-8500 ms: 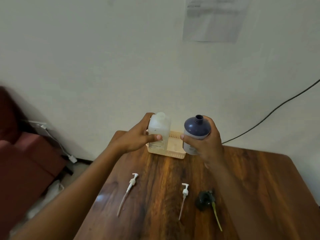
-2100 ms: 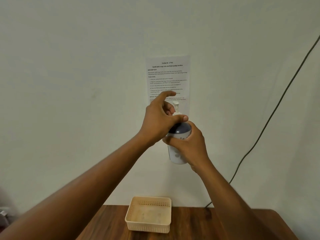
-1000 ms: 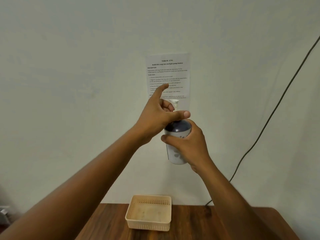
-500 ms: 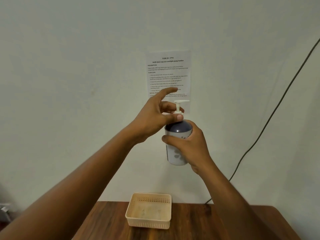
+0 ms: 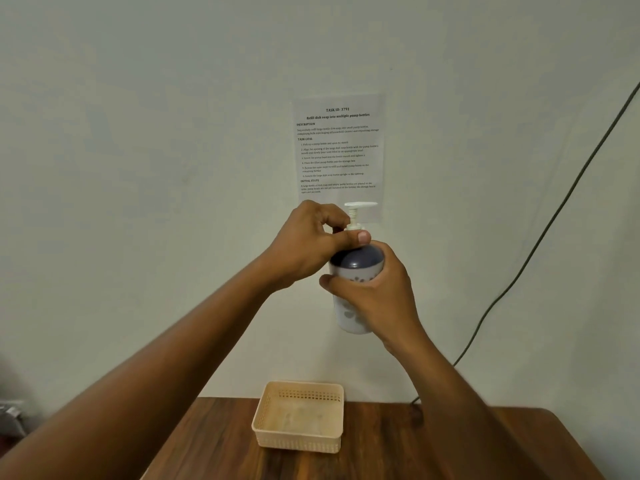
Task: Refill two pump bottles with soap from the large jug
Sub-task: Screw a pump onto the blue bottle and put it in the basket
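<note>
- The pump bottle [image 5: 353, 306] is held up in the air in front of the wall, high above the desk [image 5: 398, 445], its long axis upright with the white pump head [image 5: 358, 209] at 12 o'clock.
- The right hand [image 5: 377, 299] is wrapped round the body of the bottle from the 4 o'clock side, fingers closed on it and bearing its weight.
- The left hand [image 5: 311, 244] comes in from 9 o'clock and pinches the pump collar between thumb and curled fingers, just above the dark shoulder of the bottle.
- The two hands are touching or nearly so at the neck; the left sits higher, at the collar, so the twisting falls to it while the right steadies.
- My judgement: the pump is being screwed down, and the turn runs about the bottle's upright axis.
- The cream basket [image 5: 298, 441] sits empty on the desk at 6 o'clock from the bottle, well below it; it looks like the likely place to set the bottle.
- The jug and the second bottle are out of view.
</note>
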